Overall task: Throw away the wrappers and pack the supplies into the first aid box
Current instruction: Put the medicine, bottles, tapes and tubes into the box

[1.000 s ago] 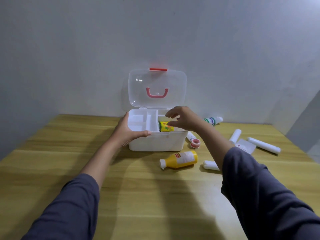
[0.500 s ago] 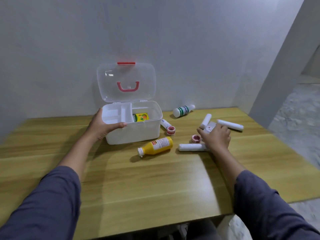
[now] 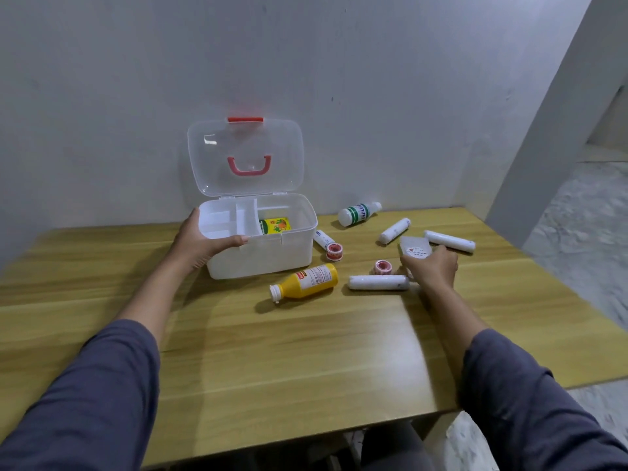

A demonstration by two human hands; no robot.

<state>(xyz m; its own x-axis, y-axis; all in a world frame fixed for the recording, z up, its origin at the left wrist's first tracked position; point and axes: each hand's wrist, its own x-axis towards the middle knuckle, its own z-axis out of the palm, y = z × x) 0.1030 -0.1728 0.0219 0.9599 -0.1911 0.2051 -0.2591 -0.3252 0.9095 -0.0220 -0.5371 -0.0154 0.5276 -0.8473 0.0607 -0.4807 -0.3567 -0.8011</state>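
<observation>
Your left hand (image 3: 204, 243) is gripping the near-left rim of the first aid box (image 3: 272, 256). Your right hand (image 3: 433, 268), well right of it, is closing on a flat packet (image 3: 415, 248); the box's long axis is running left-right.

The right hand (image 3: 433, 266) hides the lower part of the flat packet (image 3: 415, 247); its label print is too small to read, as is the yellow bottle's (image 3: 307, 280)

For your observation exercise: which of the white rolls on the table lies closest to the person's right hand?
The roll lying crosswise just left of the right hand, beside the yellow bottle; the other rolls lie farther back.
</observation>
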